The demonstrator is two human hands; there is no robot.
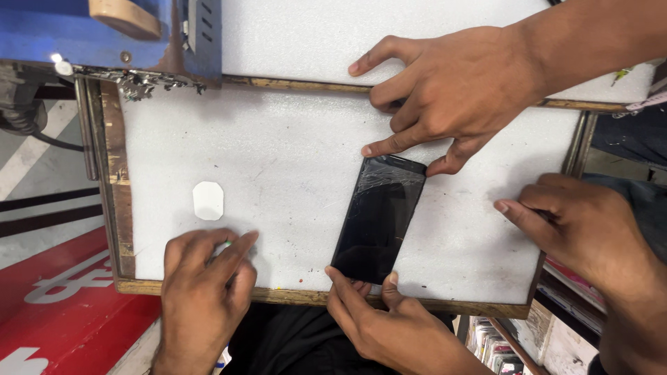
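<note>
On a white foam board (292, 160) set in a wooden frame (306, 297), a black phone (379, 219) lies face up and slightly tilted, its screen cracked towards the far end. At the phone's near end, the right hand (396, 323) grips it, thumb on one near corner and a fingertip on the other. Left of the phone and well apart from it, the left hand (201, 295) rests on the board at the near frame edge, its fingers together and bent, tips on the foam; a green speck shows beside them, and whether they hold anything cannot be told. Beyond the phone, a second person's hand (451, 90) reaches down, forefinger and thumb touching the two far corners. Right of the phone, another hand (580, 232) rests on the board's edge, loosely curled, apart from the phone. Left of the phone and beyond the left hand lies a small white patch (208, 200). Far left of the phone, a blue machine (104, 35) overhangs the board's corner.
</note>
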